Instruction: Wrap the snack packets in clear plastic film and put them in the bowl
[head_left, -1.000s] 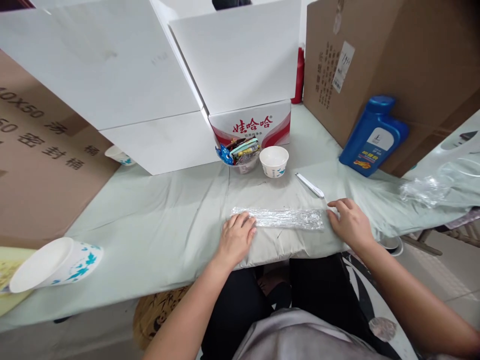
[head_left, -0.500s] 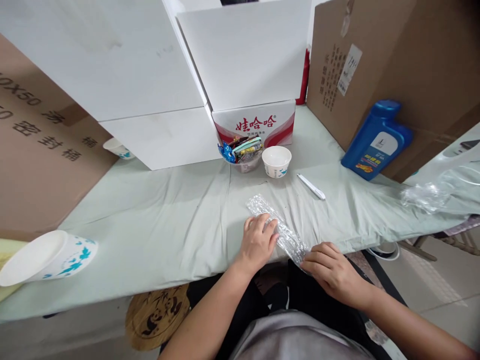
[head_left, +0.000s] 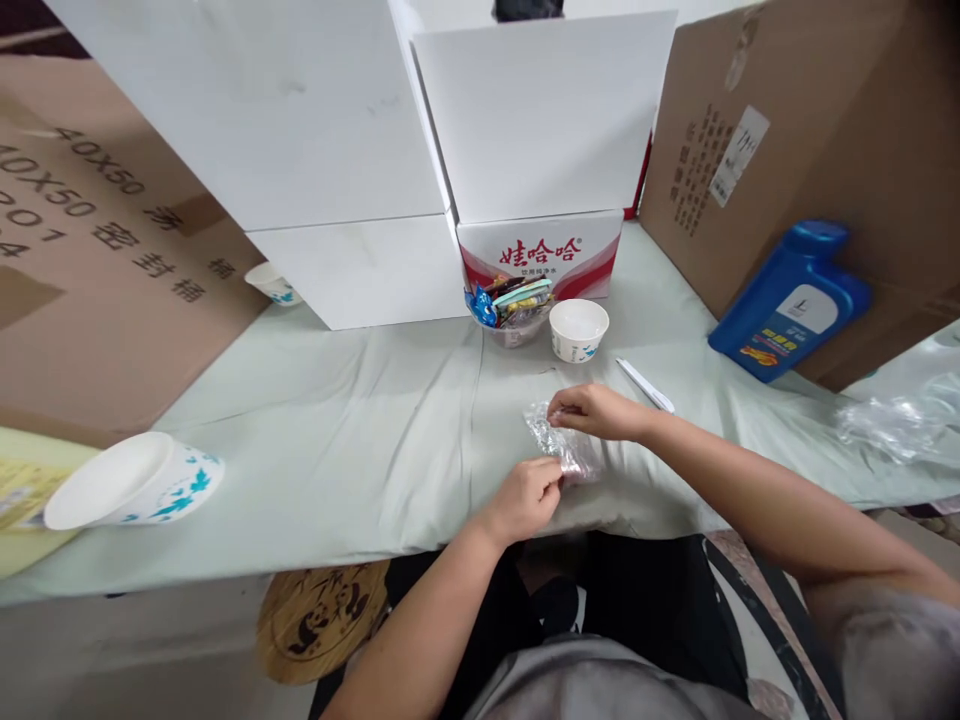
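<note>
A crinkled piece of clear plastic film (head_left: 576,452) lies on the cloth near the table's front edge, now a short, folded bundle. My left hand (head_left: 525,498) has curled fingers closed at its lower left side. Above it, my right hand (head_left: 596,412) pinches the film close to its far end. The fingers partly cover the film, so its folds do not show fully. Just beyond my hands stand a white paper bowl (head_left: 576,345) and a clear bowl of small wrapped packets (head_left: 514,315). A white utility knife (head_left: 645,385) rests right of the film.
White boxes (head_left: 360,270) and a red-and-white carton (head_left: 540,245) line the back. Large brown boxes (head_left: 112,260) flank both sides. A blue bottle (head_left: 787,305) and crumpled plastic (head_left: 892,425) are at right, a larger paper tub (head_left: 176,485) at left.
My right hand has moved from the film's near end up to its far end. The long strip has become a shorter bundle. My left hand remains on it, and the view has shifted left.
</note>
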